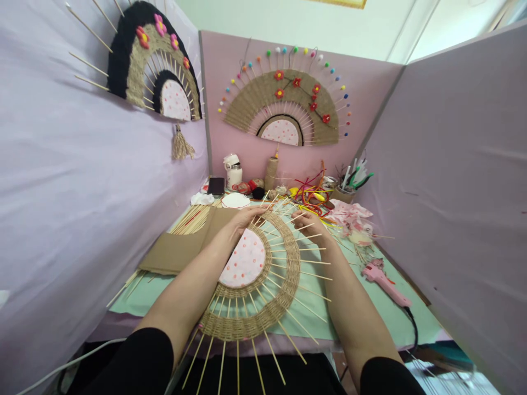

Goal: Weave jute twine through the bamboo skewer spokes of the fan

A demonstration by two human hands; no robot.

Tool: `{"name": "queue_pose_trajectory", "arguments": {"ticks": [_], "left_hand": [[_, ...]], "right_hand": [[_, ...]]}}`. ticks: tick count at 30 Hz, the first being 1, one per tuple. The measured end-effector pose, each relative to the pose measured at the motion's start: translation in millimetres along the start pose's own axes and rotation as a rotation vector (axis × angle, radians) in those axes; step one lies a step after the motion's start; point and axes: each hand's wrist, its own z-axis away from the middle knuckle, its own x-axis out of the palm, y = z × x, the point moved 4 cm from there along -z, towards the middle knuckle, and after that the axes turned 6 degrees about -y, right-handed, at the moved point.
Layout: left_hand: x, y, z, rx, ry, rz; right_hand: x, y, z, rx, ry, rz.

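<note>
A half-round fan frame [263,307] lies on the green mat, made of wooden sticks fanning out from a pink dotted centre [244,262], with a band of jute twine woven through the sticks. My left hand [247,218] rests on the far rim of the woven band, fingers curled down among the sticks. My right hand [307,224] is just to its right, fingers pinched together at the sticks' far end; what it pinches is too small to make out, likely the twine.
Brown cardboard [177,249] and loose sticks lie to the left. A pink glue gun [385,281] lies at right with its cord. Twine spools, coloured wire, a tool cup [346,189] and a white jar stand at the back. Finished fans hang on the walls.
</note>
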Motion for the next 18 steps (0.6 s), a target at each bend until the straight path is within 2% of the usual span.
{"name": "queue_pose_trajectory", "arguments": {"ticks": [6,11,18], "left_hand": [[-0.2,-3,-1,-0.012,0.006,0.026],[-3.5,-11,-7,-0.035,-0.001,0.023],[4.1,-15,-4,-0.089,0.004,-0.007]], "right_hand": [[-1,-11,-2,-0.094,0.078,-0.078],[-3,-12,-8,-0.071,0.168,-0.171],[-3,-14,-13,-0.074,0.163,-0.253]]}}
